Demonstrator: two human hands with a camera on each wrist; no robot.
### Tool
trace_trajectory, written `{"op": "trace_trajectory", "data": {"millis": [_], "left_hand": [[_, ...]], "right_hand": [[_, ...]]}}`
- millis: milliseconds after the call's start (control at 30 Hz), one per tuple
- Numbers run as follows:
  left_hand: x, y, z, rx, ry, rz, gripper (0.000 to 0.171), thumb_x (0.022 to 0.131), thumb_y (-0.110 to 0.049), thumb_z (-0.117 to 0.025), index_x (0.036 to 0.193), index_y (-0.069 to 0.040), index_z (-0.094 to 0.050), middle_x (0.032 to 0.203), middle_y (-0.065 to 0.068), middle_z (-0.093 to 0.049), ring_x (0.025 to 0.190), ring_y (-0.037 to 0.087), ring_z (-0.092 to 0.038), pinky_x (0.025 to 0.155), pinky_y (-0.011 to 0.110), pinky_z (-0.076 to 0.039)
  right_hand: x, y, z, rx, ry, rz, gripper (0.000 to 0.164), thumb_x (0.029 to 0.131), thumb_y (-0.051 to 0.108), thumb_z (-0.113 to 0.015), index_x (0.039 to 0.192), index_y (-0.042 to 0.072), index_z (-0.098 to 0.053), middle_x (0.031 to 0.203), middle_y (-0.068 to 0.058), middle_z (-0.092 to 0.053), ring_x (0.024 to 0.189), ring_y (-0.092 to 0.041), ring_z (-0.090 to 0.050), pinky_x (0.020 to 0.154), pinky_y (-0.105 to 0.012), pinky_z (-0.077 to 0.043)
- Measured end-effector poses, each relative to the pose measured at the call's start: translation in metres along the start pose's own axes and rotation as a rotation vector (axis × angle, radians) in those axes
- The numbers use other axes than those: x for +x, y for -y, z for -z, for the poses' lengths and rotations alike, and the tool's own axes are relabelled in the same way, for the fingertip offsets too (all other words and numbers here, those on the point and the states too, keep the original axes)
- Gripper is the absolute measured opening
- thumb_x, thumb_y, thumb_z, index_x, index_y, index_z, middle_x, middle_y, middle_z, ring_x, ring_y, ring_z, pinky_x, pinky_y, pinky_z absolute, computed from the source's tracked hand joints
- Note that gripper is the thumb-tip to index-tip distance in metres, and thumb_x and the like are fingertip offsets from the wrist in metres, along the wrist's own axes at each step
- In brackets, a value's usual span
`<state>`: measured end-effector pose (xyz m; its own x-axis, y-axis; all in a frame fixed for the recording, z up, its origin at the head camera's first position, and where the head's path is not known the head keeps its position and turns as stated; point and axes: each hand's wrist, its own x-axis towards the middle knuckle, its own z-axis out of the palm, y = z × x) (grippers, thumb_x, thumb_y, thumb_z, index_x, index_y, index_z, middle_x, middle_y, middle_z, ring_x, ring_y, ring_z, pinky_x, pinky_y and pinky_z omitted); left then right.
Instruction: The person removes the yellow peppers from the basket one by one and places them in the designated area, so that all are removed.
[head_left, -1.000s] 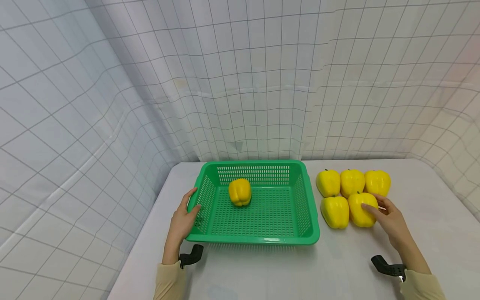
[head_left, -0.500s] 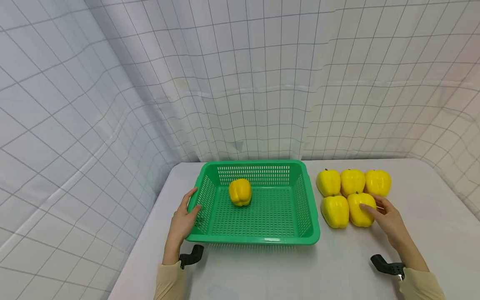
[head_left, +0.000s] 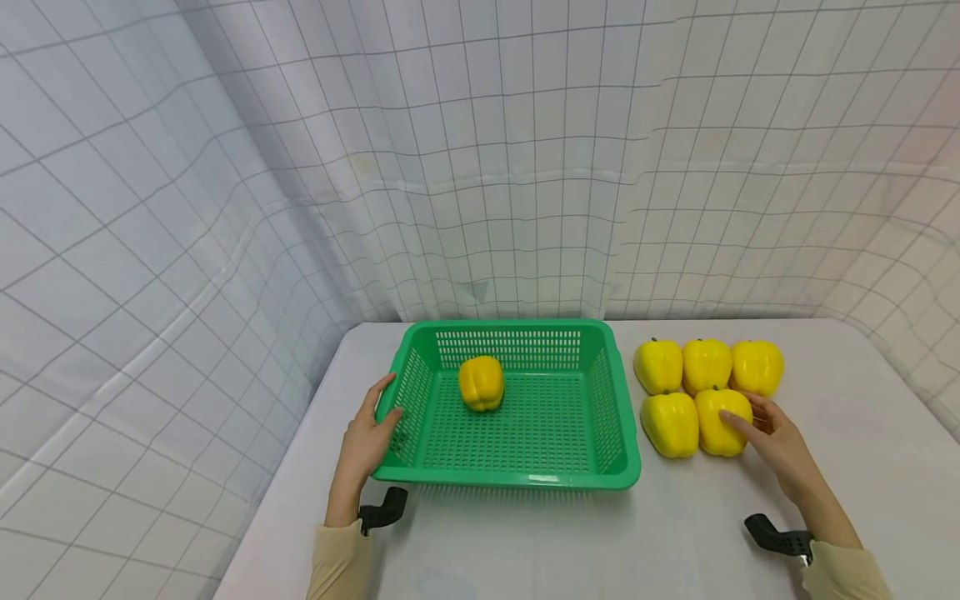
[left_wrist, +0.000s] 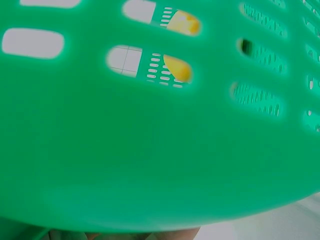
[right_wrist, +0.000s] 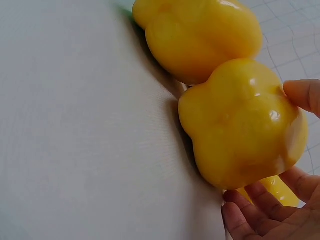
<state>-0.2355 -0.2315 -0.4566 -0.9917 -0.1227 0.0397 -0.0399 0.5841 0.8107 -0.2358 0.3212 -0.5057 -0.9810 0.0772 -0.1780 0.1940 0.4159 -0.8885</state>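
My left hand (head_left: 365, 442) grips the left rim of a green plastic basket (head_left: 510, 481), thumb on the inner side and fingers outside. In the left wrist view the slotted basket wall (left_wrist: 150, 150) hides most of that hand. One yellow bell pepper (head_left: 481, 383) lies inside the basket, left of its middle. On the right, my right hand (head_left: 780, 442) holds the front right yellow bell pepper (head_left: 722, 423) of a group, thumb on top and fingers curled at its right side. The right wrist view shows this pepper (right_wrist: 240, 125) resting on the table, against its neighbour (right_wrist: 205, 40).
Another pepper (head_left: 670, 425) sits just left of the held one. Behind them stand three more in a row, the middle one (head_left: 707, 367) close to both neighbours. White gridded cloth (head_left: 525, 167) rises behind and beside the white table (head_left: 525, 550).
Since a second ago the right hand and its pepper have shifted very slightly left, toward the neighbouring pepper. The left hand and the basket stay in place.
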Motion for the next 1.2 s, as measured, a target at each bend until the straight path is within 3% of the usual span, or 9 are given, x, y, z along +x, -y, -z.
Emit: {"op": "trace_trajectory", "data": {"millis": [267,500,600,733,833,1000,1067,1200], "left_hand": [[-0.001,0.0,0.0,0.001,0.0,0.002,0.053,0.099,-0.021,-0.051,0.148,-0.026,-0.032,0.127,0.026,-0.052,0.064,0.025,-0.052,0.052,0.035,-0.039],[-0.001,-0.001,-0.001,0.0,-0.002,0.008,0.053,0.099,-0.021,-0.052,0.148,-0.026,-0.032,0.117,0.026,-0.056,0.063,0.024,-0.053,0.051,0.035,-0.04],[-0.001,0.0,-0.001,-0.003,-0.008,0.009,0.053,0.099,-0.021,-0.052,0.148,-0.027,-0.032,0.111,0.024,-0.059,0.061,0.024,-0.052,0.051,0.035,-0.04],[0.0,0.0,-0.002,-0.008,-0.017,0.01,0.053,0.098,-0.021,-0.052,0.148,-0.028,-0.033,0.105,0.021,-0.06,0.06,0.024,-0.052,0.051,0.035,-0.041],[-0.001,0.0,-0.002,-0.009,-0.014,0.017,0.053,0.098,-0.021,-0.052,0.148,-0.029,-0.032,0.098,0.019,-0.06,0.059,0.024,-0.051,0.051,0.035,-0.04],[0.0,0.0,-0.002,-0.006,-0.012,0.019,0.053,0.099,-0.022,-0.052,0.148,-0.029,-0.032,0.097,0.019,-0.059,0.058,0.023,-0.048,0.051,0.034,-0.039],[0.0,0.0,-0.002,-0.009,-0.012,0.018,0.053,0.099,-0.021,-0.052,0.148,-0.029,-0.032,0.101,0.019,-0.059,0.059,0.023,-0.048,0.051,0.034,-0.039],[0.001,0.0,-0.002,-0.01,-0.011,0.023,0.054,0.099,-0.022,-0.052,0.148,-0.029,-0.032,0.103,0.021,-0.059,0.06,0.023,-0.05,0.051,0.034,-0.039]], "right_hand": [[-0.002,0.001,0.0,-0.008,-0.007,-0.011,0.092,0.092,0.053,-0.053,0.149,-0.003,-0.008,0.146,-0.036,-0.012,0.129,-0.053,-0.018,0.098,-0.065,-0.024],[-0.007,0.007,0.0,-0.028,-0.097,-0.002,0.087,0.093,0.052,-0.052,0.148,-0.005,-0.016,0.145,-0.033,-0.02,0.127,-0.051,-0.024,0.094,-0.062,-0.032],[-0.009,0.013,0.0,-0.058,-0.165,0.038,0.08,0.094,0.05,-0.05,0.145,-0.005,-0.024,0.142,-0.03,-0.029,0.124,-0.047,-0.03,0.083,-0.044,-0.044],[-0.013,0.024,-0.001,-0.08,-0.236,0.078,0.071,0.095,0.048,-0.05,0.142,-0.003,-0.034,0.137,-0.027,-0.037,0.119,-0.043,-0.036,0.069,-0.023,-0.04],[-0.015,0.034,-0.004,-0.077,-0.278,0.095,0.066,0.095,0.047,-0.051,0.138,-0.002,-0.041,0.136,-0.024,-0.041,0.117,-0.038,-0.039,0.07,-0.019,-0.039],[-0.014,0.057,-0.011,-0.083,-0.337,0.169,0.056,0.096,0.042,-0.053,0.132,-0.001,-0.05,0.132,-0.021,-0.046,0.115,-0.034,-0.04,0.083,-0.028,-0.035],[-0.014,0.066,-0.015,-0.092,-0.343,0.206,0.053,0.096,0.039,-0.053,0.13,-0.002,-0.051,0.131,-0.021,-0.046,0.115,-0.036,-0.041,0.084,-0.036,-0.035],[-0.011,0.08,-0.022,-0.111,-0.331,0.278,0.049,0.097,0.036,-0.053,0.126,-0.003,-0.054,0.13,-0.02,-0.048,0.114,-0.036,-0.042,0.084,-0.036,-0.037]]}}
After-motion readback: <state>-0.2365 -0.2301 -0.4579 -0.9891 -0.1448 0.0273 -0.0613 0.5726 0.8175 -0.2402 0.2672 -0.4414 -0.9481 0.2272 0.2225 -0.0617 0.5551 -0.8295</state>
